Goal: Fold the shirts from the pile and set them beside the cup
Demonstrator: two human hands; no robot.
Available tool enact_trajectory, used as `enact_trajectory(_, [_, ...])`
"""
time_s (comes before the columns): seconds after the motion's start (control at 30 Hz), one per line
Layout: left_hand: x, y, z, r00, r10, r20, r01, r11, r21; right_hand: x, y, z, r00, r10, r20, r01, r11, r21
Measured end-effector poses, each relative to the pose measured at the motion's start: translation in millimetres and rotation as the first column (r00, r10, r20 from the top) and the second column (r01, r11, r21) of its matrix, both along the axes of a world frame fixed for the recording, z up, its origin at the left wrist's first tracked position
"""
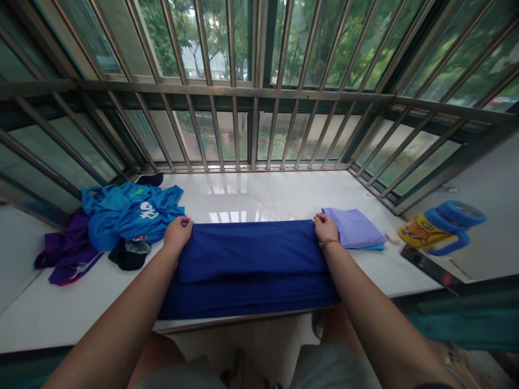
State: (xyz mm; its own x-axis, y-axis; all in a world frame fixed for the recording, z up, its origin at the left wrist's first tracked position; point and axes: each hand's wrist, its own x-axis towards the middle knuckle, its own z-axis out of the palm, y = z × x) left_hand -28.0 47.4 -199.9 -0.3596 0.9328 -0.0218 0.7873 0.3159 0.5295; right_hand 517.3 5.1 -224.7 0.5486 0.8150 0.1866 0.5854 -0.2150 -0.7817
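Observation:
A dark blue piece of fabric (251,251), probably a garment, lies partly folded across the front of the white window ledge. Its far edge runs straight between my two hands. My left hand (178,233) pinches the far left corner, and my right hand (326,228), with a bracelet at the wrist, pinches the far right corner. The layer beneath shows as a band along the front edge. Just right of my right hand lies a neat stack with a folded lavender cloth (357,227) on top and a bright blue one under it.
Left of my hand lies a loose heap: a blue shirt (125,210), purple clothing (68,248) and dark socks (132,253). A yellow and blue bottle (436,229) stands at the right by a dark flat box (430,265). Metal bars (235,92) line the window behind.

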Motion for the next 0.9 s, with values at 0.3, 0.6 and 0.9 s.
enact_trajectory(0.3, [-19.3,-117.4,-31.4,0.723,-0.615,-0.313,0.684,0.699,0.207,-14.7,-99.9,4.9,0.750,0.482,0.453,-0.460,0.872,-0.167])
enact_trajectory(0.6, [-76.3,-237.5,-81.7,0.782,-0.488,-0.387,0.548,0.835,0.053,-12.7,-218.0,-2.0,0.681,0.276,0.678,0.023,0.918,-0.397])
enact_trajectory(0.9, [-70.4,-247.7,-77.4,0.880,-0.427,-0.210,0.465,0.865,0.188,-46.0,-173.3,26.5,0.938,0.172,0.302,0.066,0.765,-0.641])
